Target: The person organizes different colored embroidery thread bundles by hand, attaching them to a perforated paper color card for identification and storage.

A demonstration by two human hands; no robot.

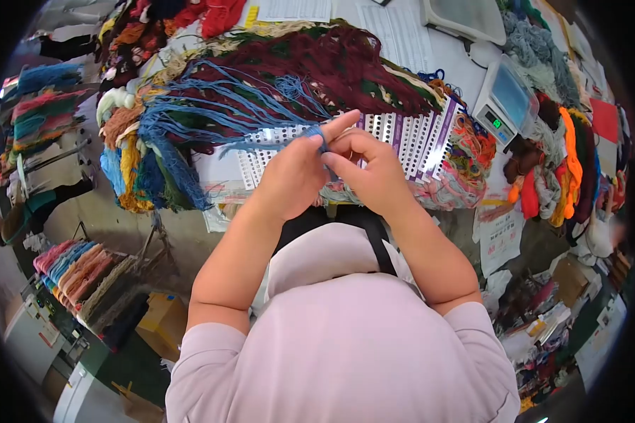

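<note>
Blue yarn [313, 132] is looped round the fingers of my left hand [293, 173], which is closed on it with a fingertip stretched out to the upper right. My right hand [372, 173] pinches at the same loop, its thumb and fingertips close together beside the left fingers. Loose blue strands [226, 116] trail from the loop to a thick bundle on the left side of the table. Beneath the hands lie white cards with rows of holes [261, 166], some with purple strips [430, 141]. Dark maroon yarn [296, 63] spreads just beyond them.
A digital scale [499, 113] with a lit green display stands at the right. Orange yarn [571, 158] and other coloured skeins hang beyond it. Printed sheets [395, 35] lie at the back. On the left stands a rack of coloured yarn [85, 278] near a cardboard box [164, 324].
</note>
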